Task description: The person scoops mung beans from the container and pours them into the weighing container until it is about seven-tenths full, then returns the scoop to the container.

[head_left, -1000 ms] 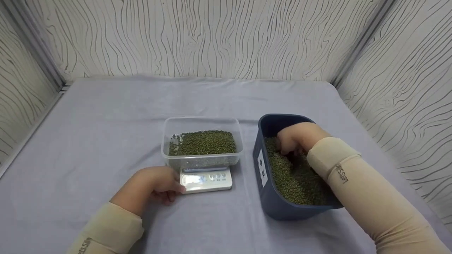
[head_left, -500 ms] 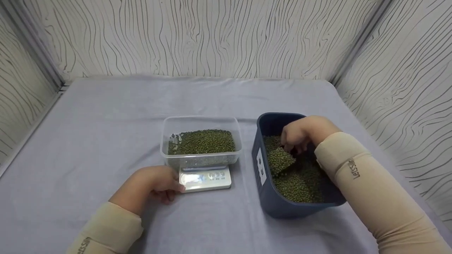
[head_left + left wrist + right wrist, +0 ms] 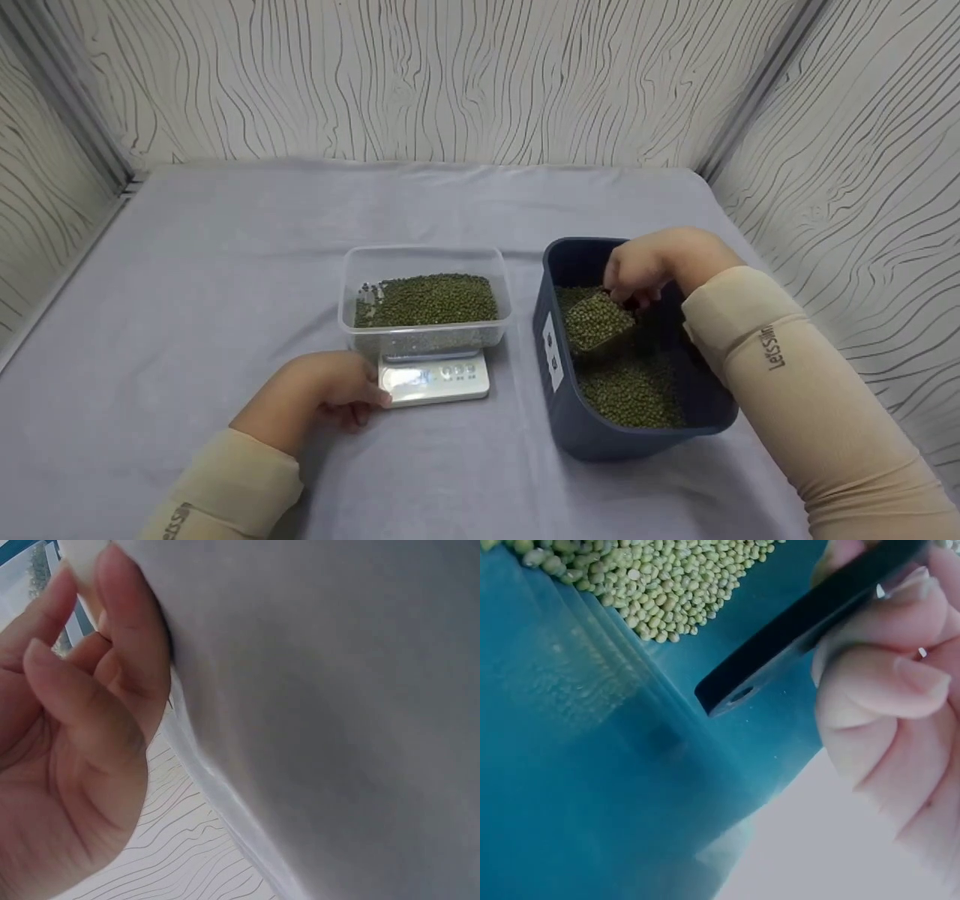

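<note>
My left hand point(image 3: 330, 379) pinches the left corner of a white kitchen scale point(image 3: 439, 386), thumb on top. A clear plastic container point(image 3: 427, 328) of green mung beans point(image 3: 442, 300) stands on the scale, hiding its platform. Inside the dark blue bin point(image 3: 626, 444) at the right, my right hand point(image 3: 652, 262) grips a scoop by its handle. That black handle point(image 3: 802, 622) shows a hole near its end in the right wrist view. Mung beans heap in the scoop point(image 3: 609, 346), just above those in the bin. Fingers of my left hand point(image 3: 90, 720) look curled in the left wrist view.
A wrinkled pale cloth point(image 3: 247, 240) covers the table. Patterned white panels point(image 3: 420, 82) close off the back and both sides. The bin's tall walls surround the scoop, and its white label point(image 3: 553, 352) faces left.
My right hand has risen and shifted slightly right and back inside the bin, bringing a full scoop of mung beans up out of the heap. My left hand stays at the scale.
</note>
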`<act>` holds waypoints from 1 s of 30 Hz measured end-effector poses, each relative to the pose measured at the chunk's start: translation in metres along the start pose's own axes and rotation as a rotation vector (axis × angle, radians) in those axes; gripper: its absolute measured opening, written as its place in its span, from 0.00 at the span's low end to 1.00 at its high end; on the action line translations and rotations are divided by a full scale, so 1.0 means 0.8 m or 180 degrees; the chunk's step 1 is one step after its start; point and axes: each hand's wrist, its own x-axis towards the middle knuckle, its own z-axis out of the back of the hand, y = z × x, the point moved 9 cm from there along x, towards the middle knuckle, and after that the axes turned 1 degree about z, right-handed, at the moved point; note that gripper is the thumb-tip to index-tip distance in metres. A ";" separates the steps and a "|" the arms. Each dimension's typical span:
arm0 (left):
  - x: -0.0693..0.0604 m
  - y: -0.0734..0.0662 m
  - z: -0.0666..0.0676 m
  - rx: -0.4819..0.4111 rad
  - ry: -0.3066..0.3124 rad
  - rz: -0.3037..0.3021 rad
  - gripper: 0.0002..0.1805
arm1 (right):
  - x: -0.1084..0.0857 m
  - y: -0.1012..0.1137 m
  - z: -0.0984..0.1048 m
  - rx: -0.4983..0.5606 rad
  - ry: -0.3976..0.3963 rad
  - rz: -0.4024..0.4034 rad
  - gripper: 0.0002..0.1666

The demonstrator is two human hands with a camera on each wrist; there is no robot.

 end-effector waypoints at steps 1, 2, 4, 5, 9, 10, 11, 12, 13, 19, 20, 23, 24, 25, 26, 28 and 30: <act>0.000 0.000 0.000 -0.0009 0.0003 -0.0005 0.12 | -0.001 0.000 0.001 0.0006 -0.0004 0.0009 0.22; 0.001 0.000 0.000 -0.0021 0.0008 -0.0009 0.13 | -0.002 -0.001 0.001 0.0025 -0.0009 0.0012 0.22; 0.002 0.001 -0.001 -0.0081 0.0013 0.0005 0.12 | -0.004 -0.001 0.003 0.0035 -0.0012 0.0030 0.22; 0.002 0.001 -0.001 -0.0101 0.0018 0.0010 0.12 | -0.005 -0.001 0.004 0.0038 -0.0014 0.0044 0.22; 0.002 0.002 -0.001 -0.0077 0.0013 0.0035 0.12 | -0.011 0.000 0.009 0.0058 -0.0045 0.0075 0.22; 0.002 0.002 0.000 -0.0050 0.0010 0.0041 0.12 | -0.012 0.000 0.010 0.0068 -0.0058 0.0079 0.22; 0.001 0.001 0.000 -0.0027 0.0014 0.0035 0.12 | -0.014 0.001 0.012 0.0064 -0.0076 0.0088 0.22; 0.001 0.001 0.000 -0.0006 0.0016 0.0034 0.12 | -0.016 0.001 0.014 0.0063 -0.0096 0.0088 0.22; 0.000 0.000 0.000 0.0017 0.0021 0.0024 0.13 | -0.018 0.001 0.016 0.0085 -0.0110 0.0080 0.22; -0.003 -0.003 0.001 0.0080 0.0031 -0.0048 0.14 | -0.027 -0.001 0.020 0.0313 -0.0127 -0.0004 0.23; -0.003 -0.004 0.001 0.0088 0.0031 -0.0053 0.14 | -0.028 -0.001 0.020 0.0349 -0.0122 -0.0007 0.23; -0.004 -0.004 0.001 0.0117 0.0037 -0.0048 0.13 | -0.029 0.001 0.021 0.0398 -0.0107 0.0002 0.23; -0.004 -0.004 0.002 0.0132 0.0025 -0.0037 0.13 | -0.030 0.002 0.022 0.0412 -0.0099 0.0003 0.23; -0.004 -0.004 0.002 0.0152 0.0013 -0.0021 0.14 | -0.030 0.002 0.022 0.0426 -0.0095 0.0004 0.22; -0.004 -0.004 0.003 0.0177 0.0004 -0.0011 0.14 | -0.031 0.003 0.023 0.0415 -0.0095 0.0007 0.22; -0.005 -0.004 0.003 0.0218 -0.0015 0.0013 0.14 | -0.034 0.004 0.025 0.0377 -0.0098 0.0020 0.22; -0.005 -0.003 0.003 0.0229 -0.0021 0.0040 0.14 | -0.037 0.004 0.027 0.0347 -0.0108 0.0040 0.22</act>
